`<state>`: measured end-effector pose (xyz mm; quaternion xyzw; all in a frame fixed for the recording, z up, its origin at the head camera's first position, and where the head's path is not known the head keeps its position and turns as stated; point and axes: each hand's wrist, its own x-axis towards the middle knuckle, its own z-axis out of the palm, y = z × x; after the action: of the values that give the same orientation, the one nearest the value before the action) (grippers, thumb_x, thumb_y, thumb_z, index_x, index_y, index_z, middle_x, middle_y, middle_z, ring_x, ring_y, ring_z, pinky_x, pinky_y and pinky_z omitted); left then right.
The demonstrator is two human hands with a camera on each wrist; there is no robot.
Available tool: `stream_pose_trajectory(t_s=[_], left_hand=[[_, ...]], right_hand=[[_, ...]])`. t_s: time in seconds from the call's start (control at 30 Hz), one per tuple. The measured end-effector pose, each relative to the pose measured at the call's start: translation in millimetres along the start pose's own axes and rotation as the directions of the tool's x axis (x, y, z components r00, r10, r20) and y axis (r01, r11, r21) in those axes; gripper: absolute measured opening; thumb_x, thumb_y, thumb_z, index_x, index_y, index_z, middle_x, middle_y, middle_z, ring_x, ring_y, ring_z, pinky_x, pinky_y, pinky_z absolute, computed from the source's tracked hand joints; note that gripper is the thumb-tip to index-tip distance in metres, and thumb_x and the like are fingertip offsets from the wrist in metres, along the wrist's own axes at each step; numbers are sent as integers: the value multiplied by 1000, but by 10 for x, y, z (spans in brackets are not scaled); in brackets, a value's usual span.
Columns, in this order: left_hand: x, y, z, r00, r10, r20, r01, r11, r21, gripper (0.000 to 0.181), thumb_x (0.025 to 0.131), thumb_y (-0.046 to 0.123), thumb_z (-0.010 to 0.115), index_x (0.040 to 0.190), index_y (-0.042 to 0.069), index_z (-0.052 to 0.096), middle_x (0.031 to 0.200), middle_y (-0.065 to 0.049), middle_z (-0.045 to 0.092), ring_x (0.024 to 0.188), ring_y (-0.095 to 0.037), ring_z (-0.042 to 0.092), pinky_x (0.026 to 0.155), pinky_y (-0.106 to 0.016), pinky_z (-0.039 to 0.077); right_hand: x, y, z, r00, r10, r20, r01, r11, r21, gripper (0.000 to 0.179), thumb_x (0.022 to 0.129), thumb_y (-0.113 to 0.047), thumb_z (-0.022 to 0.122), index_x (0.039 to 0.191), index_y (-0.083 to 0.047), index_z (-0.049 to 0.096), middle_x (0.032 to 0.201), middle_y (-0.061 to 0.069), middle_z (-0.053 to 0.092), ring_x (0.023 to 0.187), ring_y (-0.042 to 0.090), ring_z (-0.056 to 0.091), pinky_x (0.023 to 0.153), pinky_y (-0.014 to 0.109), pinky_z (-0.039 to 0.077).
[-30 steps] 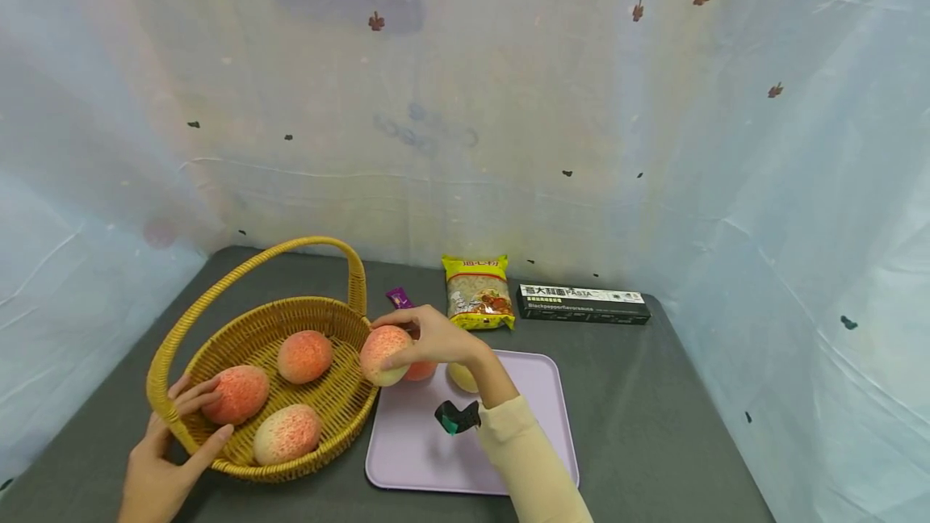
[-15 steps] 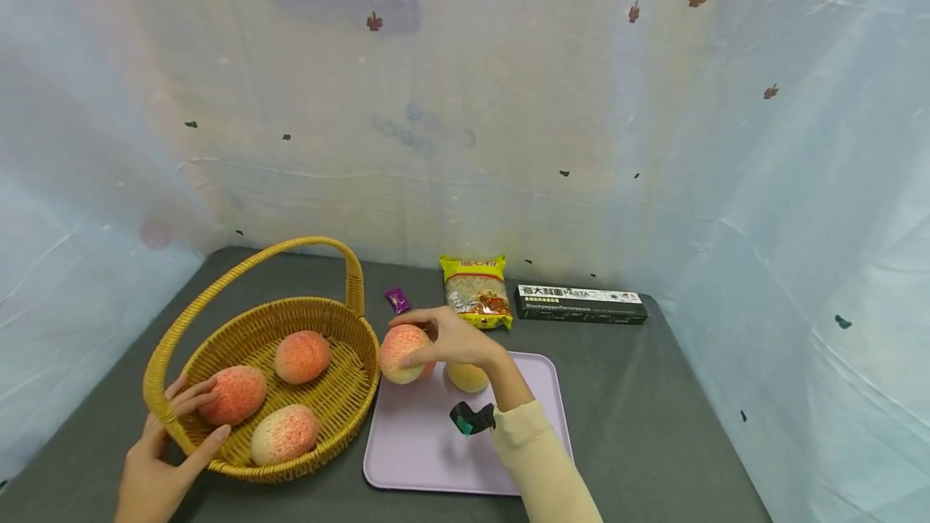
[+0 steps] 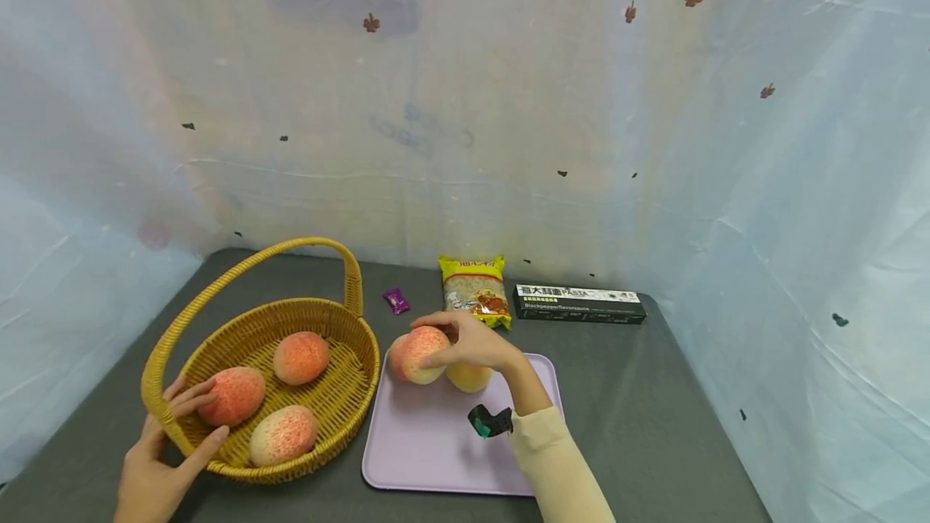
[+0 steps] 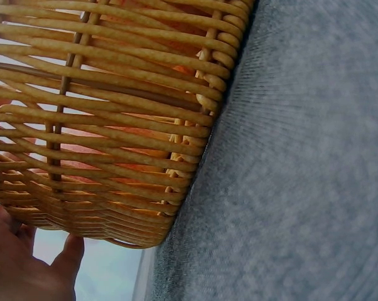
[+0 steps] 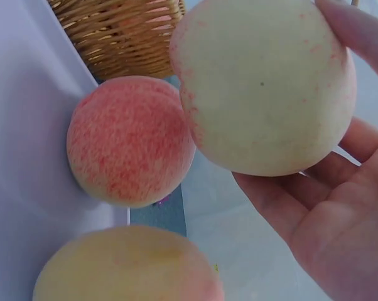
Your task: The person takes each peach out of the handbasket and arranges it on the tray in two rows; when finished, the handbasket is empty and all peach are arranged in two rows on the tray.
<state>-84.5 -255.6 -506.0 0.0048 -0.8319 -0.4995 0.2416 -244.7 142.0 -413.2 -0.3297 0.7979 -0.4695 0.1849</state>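
My right hand holds a pink-and-cream peach by its sides, over the back of the lilac tray. Next to it on the tray are a red peach and a yellowish peach, both plain in the right wrist view. At the left, my left hand grips the rim of a wicker basket, fingers inside and thumb over the near edge. In the basket lie a red peach, an orange one and a pale speckled one. The basket's weave fills much of the left wrist view.
Behind the tray lie a small purple packet, a yellow food bag and a black pasta box. The basket's tall handle arches over its opening. A pale curtain hangs around the dark table.
My right hand has moved right with the peach, from the basket's right edge to over the tray. The left hand keeps its grip on the basket.
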Motion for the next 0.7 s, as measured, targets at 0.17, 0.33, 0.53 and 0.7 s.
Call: stream_pose_trajectory(t_s=[0.17, 0.33, 0.53, 0.7], left_hand=[[-1, 4, -4, 1000, 3, 5, -3, 1000, -1, 49, 89, -2, 72, 136, 2, 58, 146, 1, 50, 148, -7, 17, 100, 0, 26], [15, -15, 8, 1000, -6, 2, 6, 1000, -3, 50, 89, -3, 72, 136, 2, 58, 145, 5, 51, 148, -6, 17, 102, -1, 25], [21, -46, 15, 1000, -3, 0, 3, 1000, -1, 51, 88, -5, 73, 136, 1, 58, 143, 6, 51, 148, -6, 18, 100, 0, 26], [14, -19, 13, 1000, -9, 5, 9, 1000, 5, 50, 89, -3, 73, 136, 2, 58, 146, 8, 49, 148, -5, 16, 99, 0, 27]], right_hand=[[-63, 51, -44, 1000, -19, -12, 19, 1000, 11, 52, 83, -15, 82, 132, -11, 65, 125, 2, 66, 104, 14, 64, 89, 31, 56], [-157, 108, -112, 999, -12, -38, 13, 1000, 21, 51, 83, -13, 83, 131, -10, 65, 129, 4, 65, 105, 15, 64, 90, 31, 55], [-283, 158, -171, 998, 10, -64, -7, 999, 44, 51, 82, -8, 82, 130, -8, 65, 127, 5, 65, 108, 17, 62, 93, 33, 54], [-345, 197, -196, 996, 39, -85, -35, 998, 47, 53, 82, -11, 82, 132, -10, 64, 124, 4, 66, 108, 18, 62, 92, 33, 54]])
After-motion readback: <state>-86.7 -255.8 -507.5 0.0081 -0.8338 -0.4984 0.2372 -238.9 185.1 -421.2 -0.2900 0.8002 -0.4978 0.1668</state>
